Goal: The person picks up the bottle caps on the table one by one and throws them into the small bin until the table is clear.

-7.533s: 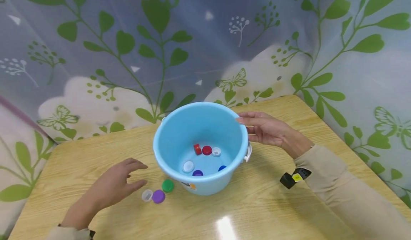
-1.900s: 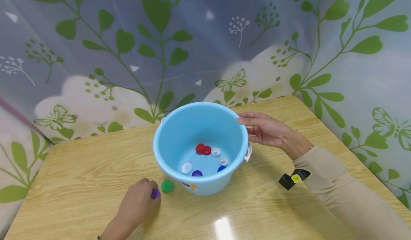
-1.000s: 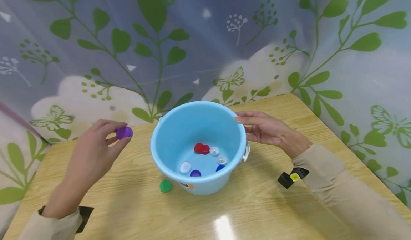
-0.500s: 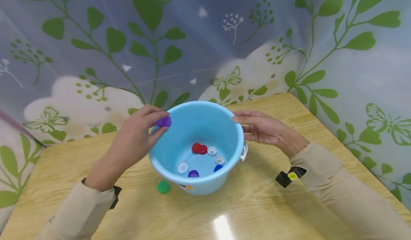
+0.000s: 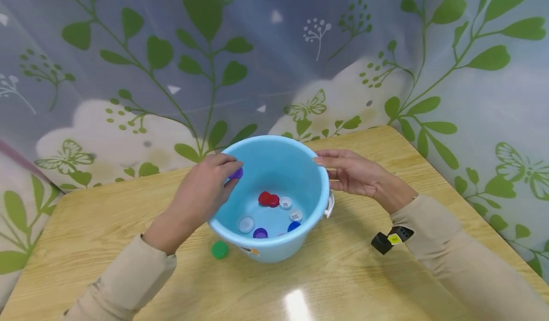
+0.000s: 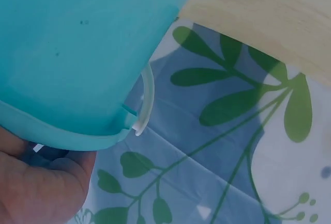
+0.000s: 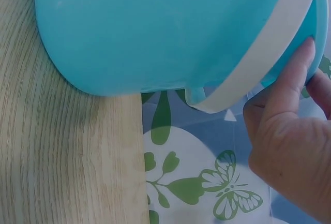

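Observation:
In the head view a light blue bucket (image 5: 279,252) stands on the table. My left hand (image 5: 201,187) pinches a purple bottle cap (image 5: 235,173) between thumb and fingers, over the bucket's left rim. My right hand (image 5: 353,174) holds the right rim, fingers outside; the right wrist view shows these fingers (image 7: 295,79) at the rim. Inside the bucket lie two red caps (image 5: 266,198), several white ones (image 5: 246,224), a purple one (image 5: 260,233) and a blue one (image 5: 294,226). The front rim partly hides the lowest caps. A green cap (image 5: 220,250) lies on the table, left of the bucket.
The wooden table (image 5: 343,278) ends at a patterned cloth backdrop (image 5: 257,49) behind and at the right. A white bucket handle (image 7: 258,53) hangs along the bucket's side. A black device (image 5: 381,243) is strapped near my right wrist.
A white cap has gone from the table into the bucket. My left hand has picked up the purple cap and carried it over the bucket's left rim. My right hand stays at the rim.

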Demonstrator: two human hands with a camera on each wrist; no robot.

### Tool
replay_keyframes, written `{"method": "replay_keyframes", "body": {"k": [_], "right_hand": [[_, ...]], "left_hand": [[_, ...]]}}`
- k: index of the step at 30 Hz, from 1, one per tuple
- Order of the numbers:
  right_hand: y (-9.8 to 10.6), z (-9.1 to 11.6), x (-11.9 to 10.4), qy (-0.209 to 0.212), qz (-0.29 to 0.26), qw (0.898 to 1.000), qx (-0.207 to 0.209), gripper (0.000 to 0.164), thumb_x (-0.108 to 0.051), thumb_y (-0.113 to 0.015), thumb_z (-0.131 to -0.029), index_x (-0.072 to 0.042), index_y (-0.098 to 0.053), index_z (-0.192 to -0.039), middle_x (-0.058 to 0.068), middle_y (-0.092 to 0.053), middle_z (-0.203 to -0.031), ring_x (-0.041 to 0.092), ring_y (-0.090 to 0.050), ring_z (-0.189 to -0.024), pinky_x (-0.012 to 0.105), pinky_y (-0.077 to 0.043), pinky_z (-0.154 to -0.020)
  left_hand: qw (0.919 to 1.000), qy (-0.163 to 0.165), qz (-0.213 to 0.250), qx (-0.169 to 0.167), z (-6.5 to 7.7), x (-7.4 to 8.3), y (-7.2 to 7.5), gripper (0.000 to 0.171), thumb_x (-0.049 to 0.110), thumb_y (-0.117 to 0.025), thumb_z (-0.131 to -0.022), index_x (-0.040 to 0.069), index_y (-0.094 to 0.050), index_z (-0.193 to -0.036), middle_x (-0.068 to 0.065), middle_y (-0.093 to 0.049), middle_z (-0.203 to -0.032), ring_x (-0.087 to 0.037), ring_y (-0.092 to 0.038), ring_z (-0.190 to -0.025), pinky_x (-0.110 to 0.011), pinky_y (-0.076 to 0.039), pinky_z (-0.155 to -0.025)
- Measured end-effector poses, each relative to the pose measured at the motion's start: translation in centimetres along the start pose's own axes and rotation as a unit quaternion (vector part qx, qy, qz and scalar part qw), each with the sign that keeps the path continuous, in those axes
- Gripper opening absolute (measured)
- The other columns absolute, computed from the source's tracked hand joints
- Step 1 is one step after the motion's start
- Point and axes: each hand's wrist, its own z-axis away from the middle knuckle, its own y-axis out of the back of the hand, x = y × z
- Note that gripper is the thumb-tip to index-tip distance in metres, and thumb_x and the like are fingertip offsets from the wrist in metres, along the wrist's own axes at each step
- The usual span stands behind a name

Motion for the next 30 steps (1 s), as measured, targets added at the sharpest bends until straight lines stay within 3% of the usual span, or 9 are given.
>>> {"method": "replay_keyframes", "body": {"k": [3, 6, 11, 14, 17, 19, 23, 27, 30], "right_hand": [[0.0, -0.1, 0.0, 0.0, 0.0, 1.0, -0.002, 0.046, -0.012, -0.059, -0.096, 0.0, -0.041, -0.136, 0.011, -0.062, -0.109, 0.018, -0.066, -0.088, 0.029, -0.057, -0.077], [0.0, -0.1, 0.0, 0.0, -0.003, 1.0, -0.003, 0.046, -0.012, -0.059, -0.096, 0.0, -0.041, -0.137, 0.012, -0.062, -0.109, 0.018, -0.066, -0.088, 0.03, -0.058, -0.077], [0.1, -0.2, 0.2, 0.0, -0.015, 1.0, -0.003, 0.041, -0.011, -0.057, -0.097, 0.0, -0.044, -0.134, 0.013, -0.063, -0.108, 0.019, -0.067, -0.087, 0.03, -0.058, -0.075], [0.2, -0.2, 0.3, -0.002, -0.02, 1.0, -0.003, 0.039, -0.011, -0.056, -0.097, -0.001, -0.045, -0.134, 0.013, -0.064, -0.107, 0.019, -0.067, -0.088, 0.03, -0.058, -0.076], [0.2, -0.2, 0.4, -0.003, -0.02, 1.0, -0.005, 0.041, -0.011, -0.057, -0.097, -0.001, -0.044, -0.134, 0.012, -0.063, -0.108, 0.019, -0.067, -0.088, 0.03, -0.057, -0.077], [0.2, -0.1, 0.4, -0.002, -0.019, 1.0, -0.004, 0.042, -0.011, -0.057, -0.097, 0.0, -0.043, -0.135, 0.012, -0.063, -0.108, 0.019, -0.067, -0.088, 0.03, -0.057, -0.078], [0.2, 0.0, 0.3, 0.0, -0.017, 1.0, -0.003, 0.042, -0.012, -0.057, -0.097, 0.0, -0.042, -0.135, 0.012, -0.063, -0.108, 0.019, -0.067, -0.088, 0.031, -0.057, -0.079], [0.2, -0.1, 0.2, 0.0, -0.015, 1.0, -0.003, 0.04, -0.011, -0.057, -0.097, 0.0, -0.043, -0.133, 0.012, -0.063, -0.108, 0.019, -0.067, -0.089, 0.032, -0.057, -0.08], [0.1, -0.1, 0.1, 0.001, -0.013, 1.0, -0.001, 0.041, -0.011, -0.056, -0.098, 0.0, -0.042, -0.135, 0.013, -0.063, -0.109, 0.019, -0.067, -0.089, 0.032, -0.057, -0.079]], "left_hand": [[1.0, 0.007, 0.002, 0.003, 0.1, -0.1, -0.1, 0.024, 0.004, -0.076, -0.081, 0.0, -0.07, -0.104, -0.013, -0.066, -0.106, -0.032, -0.058, -0.102, -0.045, -0.054, -0.086], [0.9992, -0.007, 0.014, 0.036, 0.3, -0.4, -0.3, 0.025, 0.003, -0.075, -0.081, 0.001, -0.07, -0.105, -0.012, -0.065, -0.106, -0.031, -0.059, -0.103, -0.044, -0.054, -0.087], [0.9833, -0.043, 0.025, 0.175, 1.0, -1.3, -0.9, 0.02, -0.001, -0.07, -0.081, 0.0, -0.071, -0.101, -0.013, -0.066, -0.1, -0.03, -0.062, -0.094, -0.044, -0.057, -0.075], [0.9662, -0.005, 0.046, 0.254, 1.7, -1.8, -1.2, 0.016, 0.001, -0.064, -0.085, 0.001, -0.07, -0.1, -0.012, -0.066, -0.099, -0.029, -0.062, -0.092, -0.044, -0.056, -0.07], [0.9533, 0.057, 0.084, 0.284, 2.7, -2.5, -1.6, 0.018, 0.003, -0.056, -0.09, 0.001, -0.068, -0.103, -0.011, -0.066, -0.099, -0.026, -0.061, -0.092, -0.041, -0.054, -0.072], [0.9508, 0.093, 0.1, 0.278, 3.6, -3.0, -1.9, 0.019, 0.002, -0.053, -0.091, 0.0, -0.066, -0.105, -0.012, -0.065, -0.101, -0.025, -0.061, -0.094, -0.04, -0.054, -0.074], [0.9611, 0.144, 0.088, 0.219, 5.8, -3.9, -2.7, 0.021, 0.0, -0.051, -0.091, -0.001, -0.063, -0.108, -0.013, -0.064, -0.101, -0.027, -0.06, -0.092, -0.04, -0.055, -0.072], [0.9767, 0.169, 0.094, 0.093, 7.8, -4.5, -4.1, 0.022, 0.006, -0.054, -0.092, 0.0, -0.063, -0.111, -0.014, -0.062, -0.107, -0.029, -0.06, -0.093, -0.043, -0.056, -0.073], [0.9767, 0.18, 0.116, -0.003, 9.1, -4.3, -5.3, 0.024, 0.015, -0.06, -0.093, 0.003, -0.064, -0.113, -0.012, -0.061, -0.109, -0.028, -0.06, -0.096, -0.041, -0.057, -0.076]]}}
